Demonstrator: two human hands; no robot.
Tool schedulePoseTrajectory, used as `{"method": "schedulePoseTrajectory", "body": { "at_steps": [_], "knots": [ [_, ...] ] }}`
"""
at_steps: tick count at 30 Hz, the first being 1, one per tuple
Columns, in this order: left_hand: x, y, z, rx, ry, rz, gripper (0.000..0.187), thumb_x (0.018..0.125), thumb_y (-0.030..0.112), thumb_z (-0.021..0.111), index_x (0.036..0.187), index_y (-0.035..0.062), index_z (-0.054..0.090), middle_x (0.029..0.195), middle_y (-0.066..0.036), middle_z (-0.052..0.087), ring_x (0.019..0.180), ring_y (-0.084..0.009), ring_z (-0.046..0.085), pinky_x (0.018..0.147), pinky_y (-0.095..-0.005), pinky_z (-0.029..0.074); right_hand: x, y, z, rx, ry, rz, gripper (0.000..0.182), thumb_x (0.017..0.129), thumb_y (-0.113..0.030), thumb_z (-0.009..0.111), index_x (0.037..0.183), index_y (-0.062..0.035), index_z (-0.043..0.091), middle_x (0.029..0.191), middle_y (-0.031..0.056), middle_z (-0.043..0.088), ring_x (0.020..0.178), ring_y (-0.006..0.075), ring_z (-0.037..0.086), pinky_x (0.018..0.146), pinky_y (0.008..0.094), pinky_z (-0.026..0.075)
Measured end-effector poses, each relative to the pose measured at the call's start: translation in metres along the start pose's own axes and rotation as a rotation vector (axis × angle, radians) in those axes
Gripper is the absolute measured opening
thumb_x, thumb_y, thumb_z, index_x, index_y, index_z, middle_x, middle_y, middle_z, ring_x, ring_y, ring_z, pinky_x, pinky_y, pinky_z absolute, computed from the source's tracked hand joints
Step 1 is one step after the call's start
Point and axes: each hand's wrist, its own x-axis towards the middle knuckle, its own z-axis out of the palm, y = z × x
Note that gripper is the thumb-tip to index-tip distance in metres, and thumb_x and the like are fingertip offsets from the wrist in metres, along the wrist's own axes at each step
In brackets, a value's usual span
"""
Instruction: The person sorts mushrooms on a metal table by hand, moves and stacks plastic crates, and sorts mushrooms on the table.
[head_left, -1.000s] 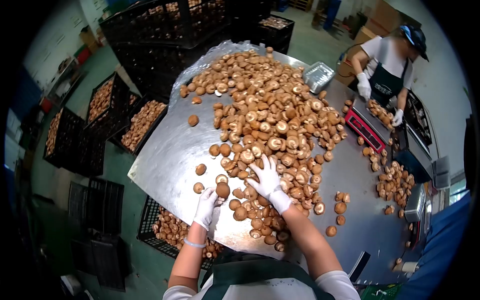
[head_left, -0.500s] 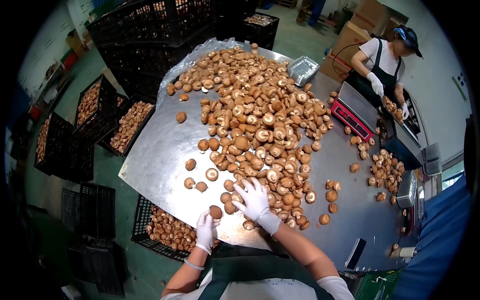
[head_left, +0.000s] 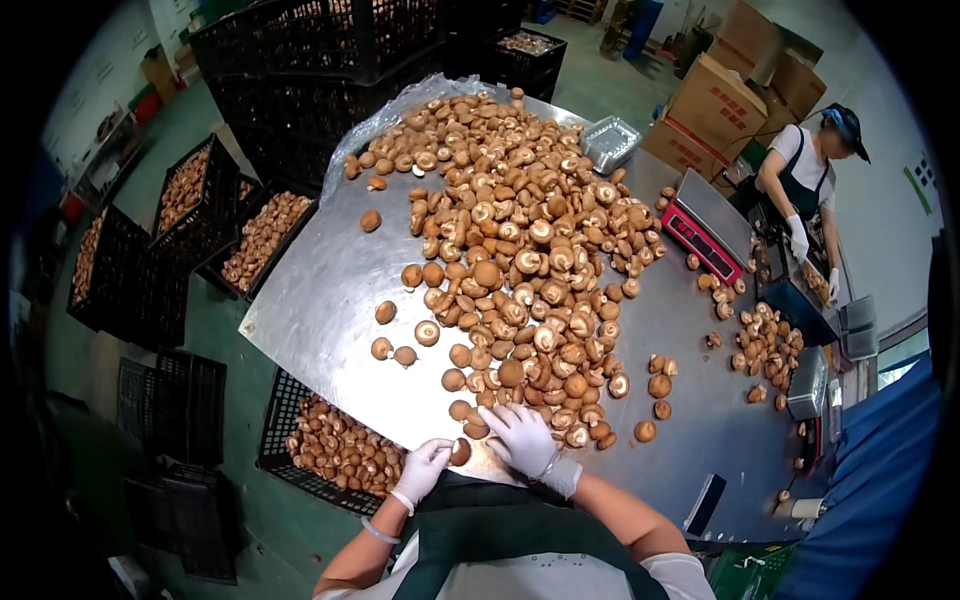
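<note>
Mushroom [head_left: 460, 452] with a rounded brown cap, pinched in the fingertips of the gloved left hand [head_left: 424, 470] at the near edge of a metal table [head_left: 310, 290]. Just to its right, the gloved right hand [head_left: 524, 441], apart from the left, has fingers loosely spread at the near end of a mushroom heap [head_left: 541, 232]. Its caps are tan to brown, some upturned, showing pale undersides and stems. Farther off, right, sits a red-fronted scale [head_left: 700, 246].

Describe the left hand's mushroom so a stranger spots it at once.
On the metal table, find the near edge, by the wearer's dark apron. There the gloved left hand pinches a brown-capped mushroom; unlike the loose mushrooms beyond, it is held.
</note>
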Motion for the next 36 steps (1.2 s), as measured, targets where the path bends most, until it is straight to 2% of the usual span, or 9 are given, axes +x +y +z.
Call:
{"method": "schedulePoseTrajectory", "body": {
  "at_steps": [11, 13, 17, 23, 26, 28, 30, 32, 36],
  "knots": [
    [-0.002, 0.01, -0.009, 0.238, -0.126, -0.041, 0.019, 0.091, 0.011, 0.054, 0.104, 0.0002, 0.062, 0.088, -0.003, 0.063, 0.078, -0.0089, 0.057, 0.073, -0.0238, 0.048, 0.041, 0.04, -0.014, 0.233, 0.238, 0.182, 0.045, 0.081, -0.027, 0.063, 0.121, -0.0091, 0.053, 0.121, 0.0148, 0.051, 0.114, 0.0323, 0.048, 0.096, 0.0442, 0.038],
    [-0.001, 0.014, -0.007, 0.221, -0.13, -0.078, 0.019, 0.091, 0.012, 0.053, 0.103, 0.0001, 0.062, 0.088, -0.003, 0.064, 0.078, -0.0091, 0.058, 0.074, -0.0238, 0.048, 0.053, 0.038, 0.004, -0.177, 0.167, 0.171, 0.047, 0.079, -0.029, 0.063, 0.121, -0.0113, 0.053, 0.116, 0.0167, 0.052, 0.104, 0.0331, 0.052, 0.096, 0.0465, 0.035],
    [-0.002, 0.015, -0.012, 0.29, -0.16, -0.045, 0.019, 0.091, 0.012, 0.053, 0.103, 0.0004, 0.063, 0.087, -0.003, 0.065, 0.079, -0.0099, 0.058, 0.075, -0.0239, 0.048, 0.048, 0.03, 0.011, -0.111, -0.075, 0.082, 0.041, 0.081, -0.03, 0.062, 0.117, -0.0142, 0.054, 0.104, 0.0115, 0.054, 0.095, 0.029, 0.054, 0.093, 0.0463, 0.034],
    [-0.008, 0.02, -0.021, 0.285, -0.203, 0.068, 0.018, 0.091, 0.015, 0.054, 0.099, 0.0021, 0.064, 0.084, -0.001, 0.063, 0.075, -0.0083, 0.056, 0.071, -0.023, 0.047, 0.038, 0.062, -0.023, 0.565, 0.276, 0.194, 0.023, 0.08, -0.019, 0.062, 0.101, -0.0091, 0.061, 0.103, 0.011, 0.059, 0.095, 0.0289, 0.058, 0.084, 0.0375, 0.046],
    [-0.019, 0.014, -0.055, 0.224, -0.153, 0.005, 0.016, 0.091, 0.014, 0.054, 0.097, 0.0034, 0.064, 0.08, 0.0, 0.061, 0.068, -0.0064, 0.051, 0.062, -0.0229, 0.045, 0.017, 0.068, -0.047, 1.186, 0.332, 0.649, 0.013, 0.082, -0.014, 0.064, 0.087, -0.0031, 0.06, 0.089, 0.0025, 0.061, 0.08, 0.0111, 0.056, 0.076, 0.0264, 0.046],
    [-0.031, 0.027, -0.081, 0.555, -0.096, -0.001, 0.014, 0.087, 0.016, 0.059, 0.093, 0.005, 0.065, 0.078, -0.006, 0.062, 0.066, -0.0121, 0.056, 0.06, -0.0285, 0.047, 0.003, 0.057, -0.066, 1.079, 0.046, 0.729, 0.011, 0.082, -0.013, 0.065, 0.086, -0.0039, 0.061, 0.078, 0.001, 0.061, 0.074, 0.0097, 0.055, 0.066, 0.0256, 0.047],
    [-0.043, 0.05, -0.088, 1.38, 0.032, 0.226, 0.014, 0.08, 0.018, 0.064, 0.089, 0.0072, 0.066, 0.078, -0.011, 0.062, 0.068, -0.0222, 0.061, 0.06, -0.0366, 0.048, -0.011, 0.039, -0.046, 0.772, 0.1, 0.345, 0.021, 0.078, -0.018, 0.07, 0.095, -0.0088, 0.062, 0.084, 0.0045, 0.061, 0.074, 0.0164, 0.06, 0.063, 0.029, 0.049],
    [-0.035, 0.072, -0.066, 1.197, 0.239, 0.424, 0.021, 0.075, 0.023, 0.07, 0.088, 0.0069, 0.066, 0.078, -0.01, 0.062, 0.073, -0.0283, 0.062, 0.069, -0.0384, 0.05, -0.014, 0.014, -0.043, 0.351, 0.012, 0.143, 0.041, 0.071, -0.023, 0.074, 0.109, -0.016, 0.06, 0.094, 0.0071, 0.057, 0.077, 0.0232, 0.062, 0.064, 0.0329, 0.051],
    [-0.009, 0.085, 0.0, 0.836, -0.011, 0.546, 0.05, 0.072, 0.023, 0.074, 0.115, 0.0051, 0.055, 0.105, -0.015, 0.059, 0.09, -0.0306, 0.061, 0.081, -0.0369, 0.049, -0.014, 0.009, -0.008, 0.227, -0.16, 0.066, 0.054, 0.07, -0.026, 0.074, 0.12, -0.0186, 0.054, 0.101, 0.0085, 0.052, 0.078, 0.0259, 0.061, 0.064, 0.0365, 0.051]
  ]
}}
